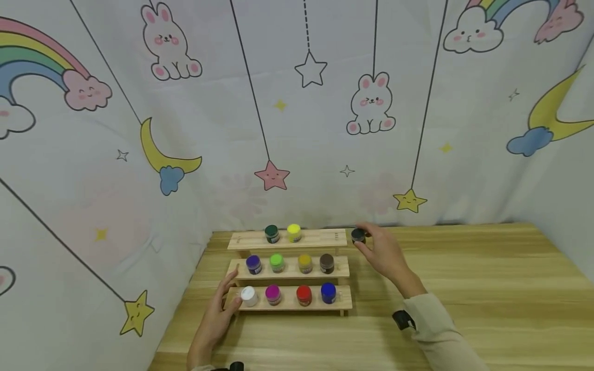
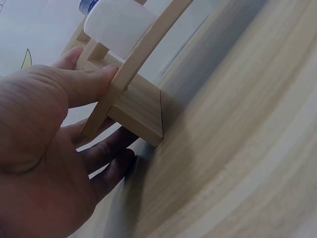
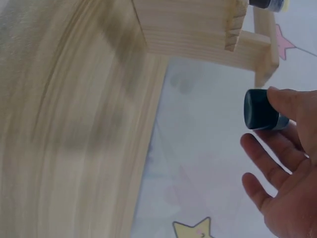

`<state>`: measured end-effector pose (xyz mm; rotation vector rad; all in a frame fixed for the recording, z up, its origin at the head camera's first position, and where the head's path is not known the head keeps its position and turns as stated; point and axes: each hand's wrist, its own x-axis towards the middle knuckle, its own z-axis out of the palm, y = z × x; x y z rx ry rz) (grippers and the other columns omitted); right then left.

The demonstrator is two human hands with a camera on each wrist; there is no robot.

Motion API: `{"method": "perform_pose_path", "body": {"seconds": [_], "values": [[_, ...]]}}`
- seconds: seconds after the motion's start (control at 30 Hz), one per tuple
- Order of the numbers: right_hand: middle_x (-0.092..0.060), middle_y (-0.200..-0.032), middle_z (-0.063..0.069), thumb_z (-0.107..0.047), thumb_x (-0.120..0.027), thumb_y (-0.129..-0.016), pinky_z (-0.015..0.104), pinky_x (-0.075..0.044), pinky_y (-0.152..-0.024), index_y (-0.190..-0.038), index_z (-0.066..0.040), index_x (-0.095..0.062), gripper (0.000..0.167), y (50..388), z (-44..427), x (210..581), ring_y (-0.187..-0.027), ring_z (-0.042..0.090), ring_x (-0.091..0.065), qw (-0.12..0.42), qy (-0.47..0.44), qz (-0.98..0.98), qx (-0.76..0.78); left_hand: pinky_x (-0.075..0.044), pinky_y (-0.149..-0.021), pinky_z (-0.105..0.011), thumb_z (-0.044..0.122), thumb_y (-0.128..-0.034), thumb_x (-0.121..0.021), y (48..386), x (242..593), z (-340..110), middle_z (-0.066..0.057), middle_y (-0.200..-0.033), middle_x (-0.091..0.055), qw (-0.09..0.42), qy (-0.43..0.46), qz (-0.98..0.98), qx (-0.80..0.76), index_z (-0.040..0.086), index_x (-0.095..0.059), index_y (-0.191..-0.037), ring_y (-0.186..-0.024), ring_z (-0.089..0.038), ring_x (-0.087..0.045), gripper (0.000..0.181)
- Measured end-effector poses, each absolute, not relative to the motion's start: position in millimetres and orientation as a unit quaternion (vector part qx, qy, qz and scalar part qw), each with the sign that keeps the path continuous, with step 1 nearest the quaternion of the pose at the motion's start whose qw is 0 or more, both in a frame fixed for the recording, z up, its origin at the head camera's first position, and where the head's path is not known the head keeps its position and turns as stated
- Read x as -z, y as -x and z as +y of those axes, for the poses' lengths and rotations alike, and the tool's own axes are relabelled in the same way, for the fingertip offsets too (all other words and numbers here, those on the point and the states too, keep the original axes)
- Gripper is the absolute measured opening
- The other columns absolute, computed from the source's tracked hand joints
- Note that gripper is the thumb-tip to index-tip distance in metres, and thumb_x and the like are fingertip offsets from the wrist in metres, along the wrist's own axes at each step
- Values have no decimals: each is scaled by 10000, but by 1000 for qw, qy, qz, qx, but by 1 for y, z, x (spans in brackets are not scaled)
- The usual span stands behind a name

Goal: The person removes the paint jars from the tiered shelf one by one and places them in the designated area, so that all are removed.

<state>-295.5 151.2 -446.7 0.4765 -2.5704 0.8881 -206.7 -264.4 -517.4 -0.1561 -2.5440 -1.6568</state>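
Observation:
A three-step wooden display rack point(image 1: 287, 305) stands on the table, holding small paint jars. My left hand point(image 1: 217, 314) grips its left end. In the left wrist view the thumb point(image 2: 94, 84) presses the shelf edge beside the white jar point(image 2: 119, 27), with other fingers behind and below the wood. Between thumb and fingers, my right hand point(image 1: 382, 252) pinches a dark paint jar point(image 1: 358, 236) in the air, just right of the top step. That jar point(image 3: 261, 110) looks dark teal in the right wrist view, with the remaining fingers spread.
Dark green point(image 1: 271, 234) and yellow jars point(image 1: 294, 233) stand on the top step. The middle step bears purple, light green, ochre and brown jars point(image 1: 327, 263); the bottom one white, magenta, red and blue jars point(image 1: 328, 293). A cartoon-printed curtain point(image 1: 315, 134) hangs behind the table point(image 1: 464, 288).

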Motion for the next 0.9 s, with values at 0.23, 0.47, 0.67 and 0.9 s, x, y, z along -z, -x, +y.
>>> {"method": "perform_pose_path", "body": {"seconds": [0.23, 0.47, 0.67, 0.9], "values": [[-677, -1149, 175, -180, -739, -924, 531, -535, -839, -1315, -3, -597, 452, 293, 157, 457, -1011, 351, -650, 156, -124, -926, -321, -158, -1121, -712, 147, -1009, -599, 207, 517, -265, -171, -1581, -331, 55, 52, -837, 541, 198, -337, -1548, -1424, -464, -264, 601], [-690, -1139, 168, -149, -751, -909, 534, -538, -819, -1294, 5, -603, 439, 294, 163, 467, -973, 336, -670, 134, -127, -923, -336, -170, -1114, -719, 153, -1010, -598, 207, 518, -265, -176, -1587, -321, 60, 55, -837, 542, 182, -332, -1550, -1419, -467, -273, 602], [-686, -1155, 159, -139, -759, -901, 529, -534, -838, -1263, 1, -610, 416, 297, 165, 475, -977, 318, -671, 122, -127, -922, -345, -194, -1115, -711, 135, -1007, -602, 207, 517, -264, -152, -1585, -337, 60, 49, -838, 540, 198, -342, -1546, -1415, -448, -299, 602], [-689, -1125, 167, -125, -769, -887, 518, -538, -840, -1241, 7, -618, 407, 301, 166, 484, -968, 323, -670, 107, -120, -922, -352, -205, -1122, -695, 133, -1007, -601, 207, 516, -263, -154, -1583, -338, 55, 44, -838, 541, 207, -342, -1546, -1424, -454, -287, 603]]}}
